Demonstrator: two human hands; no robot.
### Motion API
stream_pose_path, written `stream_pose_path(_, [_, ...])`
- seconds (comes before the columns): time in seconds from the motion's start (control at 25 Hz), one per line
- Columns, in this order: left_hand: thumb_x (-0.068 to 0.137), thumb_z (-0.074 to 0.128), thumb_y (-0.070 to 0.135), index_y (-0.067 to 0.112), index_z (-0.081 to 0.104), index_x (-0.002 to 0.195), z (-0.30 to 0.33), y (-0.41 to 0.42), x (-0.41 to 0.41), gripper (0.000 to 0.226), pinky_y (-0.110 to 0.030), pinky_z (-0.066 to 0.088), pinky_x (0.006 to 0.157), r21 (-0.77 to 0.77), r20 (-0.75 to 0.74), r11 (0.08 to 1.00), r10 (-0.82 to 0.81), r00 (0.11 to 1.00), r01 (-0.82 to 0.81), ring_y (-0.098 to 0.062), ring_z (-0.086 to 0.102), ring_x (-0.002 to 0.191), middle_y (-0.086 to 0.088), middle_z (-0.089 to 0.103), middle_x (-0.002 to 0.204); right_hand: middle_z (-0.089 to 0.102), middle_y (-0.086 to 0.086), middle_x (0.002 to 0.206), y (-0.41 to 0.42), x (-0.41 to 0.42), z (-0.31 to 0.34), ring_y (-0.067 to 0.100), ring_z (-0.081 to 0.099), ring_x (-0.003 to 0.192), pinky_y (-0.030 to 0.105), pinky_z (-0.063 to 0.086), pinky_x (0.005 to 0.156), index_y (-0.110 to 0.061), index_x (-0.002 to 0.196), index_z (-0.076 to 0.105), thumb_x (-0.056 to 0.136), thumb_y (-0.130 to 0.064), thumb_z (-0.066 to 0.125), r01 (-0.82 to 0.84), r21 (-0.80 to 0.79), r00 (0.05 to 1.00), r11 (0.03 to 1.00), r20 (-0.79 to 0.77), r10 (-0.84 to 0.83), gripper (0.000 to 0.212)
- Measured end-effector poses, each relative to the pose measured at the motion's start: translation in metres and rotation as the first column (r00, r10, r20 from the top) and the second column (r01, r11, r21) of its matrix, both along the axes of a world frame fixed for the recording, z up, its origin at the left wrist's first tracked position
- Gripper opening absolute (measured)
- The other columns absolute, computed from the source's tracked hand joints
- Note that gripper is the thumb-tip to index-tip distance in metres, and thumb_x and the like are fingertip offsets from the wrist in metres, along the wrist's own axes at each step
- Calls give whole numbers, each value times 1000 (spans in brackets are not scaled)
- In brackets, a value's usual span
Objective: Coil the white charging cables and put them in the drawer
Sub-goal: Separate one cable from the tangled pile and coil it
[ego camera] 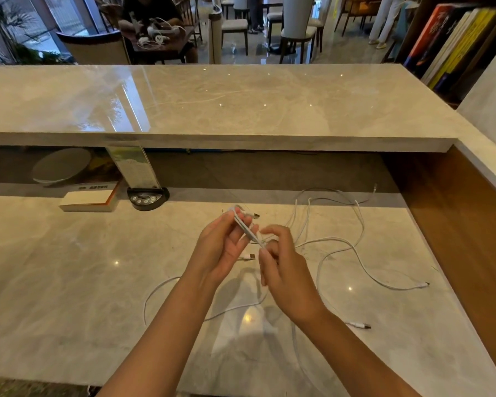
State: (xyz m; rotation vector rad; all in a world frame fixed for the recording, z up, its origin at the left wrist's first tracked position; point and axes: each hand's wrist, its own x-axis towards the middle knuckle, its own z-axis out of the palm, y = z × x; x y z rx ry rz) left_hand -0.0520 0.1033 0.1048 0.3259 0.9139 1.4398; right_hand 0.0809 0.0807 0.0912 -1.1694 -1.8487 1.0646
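Note:
Above the middle of the lower marble desk (pixel 69 267), my left hand (pixel 224 245) holds a folded loop of white charging cable (pixel 245 224); its USB plug sticks out past my fingertips. My right hand (pixel 284 267) pinches the same cable just below the loop. More white cables (pixel 341 245) lie loose and tangled on the desk to the right and under my arms. One plug end (pixel 361 325) lies by my right forearm, and another plug (pixel 423 285) rests far right. No drawer is in view.
A raised marble counter (pixel 212 110) runs across the back. Under its overhang sit a book (pixel 89 200), a black button device with a clear sign holder (pixel 148 197) and a round white disc (pixel 60 166). A wooden side wall (pixel 455 224) closes the right.

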Motion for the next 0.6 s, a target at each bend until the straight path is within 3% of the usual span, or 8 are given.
stream_pose_path(0.08, [95, 45, 12, 4, 61, 98, 3, 2, -9, 18, -31, 60, 70, 38, 64, 999, 7, 998, -9, -14, 72, 77, -10, 72, 84, 54, -4, 57, 7, 11, -1, 11, 52, 51, 27, 46, 55, -17, 93, 53, 94, -13, 50, -79, -256, 984, 963, -176, 34, 6])
stream_pose_path(0.16, [95, 43, 12, 5, 61, 96, 4, 1, -14, 19, -28, 59, 67, 75, 80, 996, -47, 996, 41, -12, 71, 72, -8, 72, 79, 53, 1, 55, 20, 25, -2, 11, 51, 49, 24, 47, 54, -11, 78, 58, 90, -9, 56, -173, -334, 974, 927, -200, 110, 12])
stream_pose_path(0.36, [83, 52, 15, 5, 74, 91, 8, -1, -23, 25, -26, 58, 64, 114, 141, 985, -148, 979, 133, -8, 60, 57, -2, 61, 67, 60, 1, 64, 58, 64, 0, 5, 55, 58, 14, 46, 62, -8, 79, 69, 85, -11, 64, -343, -425, 917, 838, 40, 396, 9])
stream_pose_path(0.44, [74, 68, 13, 2, 73, 93, 11, -4, -30, 22, -24, 57, 61, 170, 223, 974, -183, 957, 147, -8, 61, 57, -2, 62, 67, 63, 1, 65, 70, 81, -6, 7, 57, 62, 16, 46, 66, -13, 76, 72, 85, -16, 66, -382, -500, 850, 777, 141, 508, 11])
stream_pose_path(0.52, [66, 80, 11, 2, 72, 91, 10, -5, -37, 29, -23, 56, 59, 195, 269, 962, -240, 933, 191, -9, 62, 58, -3, 63, 68, 63, 0, 65, 81, 95, -10, 9, 57, 64, 22, 48, 70, -18, 72, 72, 82, -18, 69, -391, -589, 826, 707, 114, 552, 10])
stream_pose_path(0.6, [84, 64, 9, -2, 66, 101, 6, -5, -41, 21, -28, 56, 68, 257, 350, 923, -365, 862, 287, -16, 65, 69, -10, 65, 79, 56, -1, 60, 92, 105, -9, 9, 51, 56, 21, 47, 61, -19, 64, 69, 74, -22, 73, -383, -658, 877, 649, -38, 479, 11])
